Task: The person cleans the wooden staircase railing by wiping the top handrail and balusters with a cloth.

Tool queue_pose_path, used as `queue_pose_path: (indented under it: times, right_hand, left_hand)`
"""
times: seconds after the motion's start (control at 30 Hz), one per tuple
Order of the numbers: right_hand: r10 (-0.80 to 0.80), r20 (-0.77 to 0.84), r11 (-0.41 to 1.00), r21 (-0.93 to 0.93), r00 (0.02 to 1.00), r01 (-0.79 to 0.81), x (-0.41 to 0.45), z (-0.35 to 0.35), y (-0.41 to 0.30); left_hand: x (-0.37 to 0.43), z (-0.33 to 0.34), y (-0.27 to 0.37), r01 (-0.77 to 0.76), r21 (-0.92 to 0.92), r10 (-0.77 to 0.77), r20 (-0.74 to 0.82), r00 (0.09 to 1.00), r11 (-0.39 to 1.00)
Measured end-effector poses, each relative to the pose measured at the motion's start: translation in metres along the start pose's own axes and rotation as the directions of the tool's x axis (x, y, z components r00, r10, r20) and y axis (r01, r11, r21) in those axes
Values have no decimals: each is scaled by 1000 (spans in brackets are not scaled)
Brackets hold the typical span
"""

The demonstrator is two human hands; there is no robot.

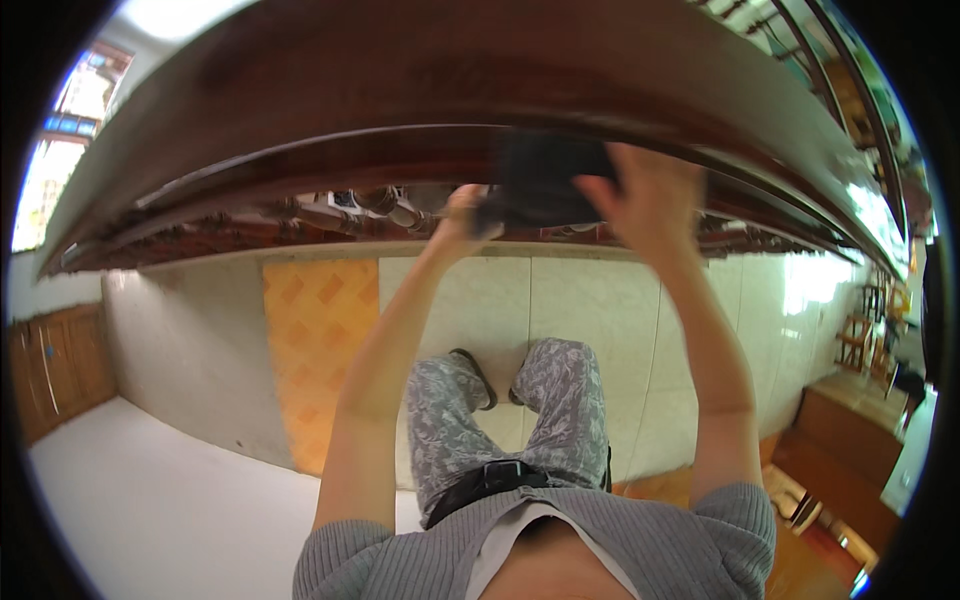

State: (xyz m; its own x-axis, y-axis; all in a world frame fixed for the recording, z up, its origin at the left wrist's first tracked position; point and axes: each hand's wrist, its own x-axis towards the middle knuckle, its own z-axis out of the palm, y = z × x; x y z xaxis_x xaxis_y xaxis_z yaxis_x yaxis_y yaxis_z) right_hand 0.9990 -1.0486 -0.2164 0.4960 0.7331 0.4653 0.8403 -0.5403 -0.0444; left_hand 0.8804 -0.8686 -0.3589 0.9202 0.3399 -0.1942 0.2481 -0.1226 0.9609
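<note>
A dark cloth [551,180] hangs over the side of a broad, glossy red-brown wooden handrail [420,82]. My left hand [469,214] grips the cloth's lower left corner, just below the rail's edge. At the cloth's right side, my right hand [652,199] lies against the rail with its thumb spread over the cloth. Motion blurs this hand, and whether its fingers pinch the fabric cannot be made out. Turned wooden balusters [375,201] stand under the rail, partly hidden by the cloth and my hands.
Pale floor tiles [592,300] and an orange patterned tile strip [322,352] lie below me. A white surface [172,487] is at the lower left, near a wooden door or panel [64,364]. Brown steps or a box [840,435] and wooden stools [855,341] stand at right.
</note>
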Motion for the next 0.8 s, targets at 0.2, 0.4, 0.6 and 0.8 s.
queue_pose_path:
  times: [0.2,0.4,0.6,0.8]
  right_hand:
    - [-56,-585,992,-123,809,-20,-54,12,-10]
    - [108,-864,949,236,493,207,-56,124,-107]
    - [334,-496,611,762,801,216,-76,68,-139]
    - [185,-393,802,590,901,92,-121,107,-107]
  left_hand:
    - [-39,36,-39,-320,-123,281,-258,924,939]
    - [-86,44,-28,-469,-269,439,-166,883,841]
    - [-142,49,-40,-436,-97,327,-522,788,895]
    - [-184,99,-105,-265,-355,123,-375,919,896]
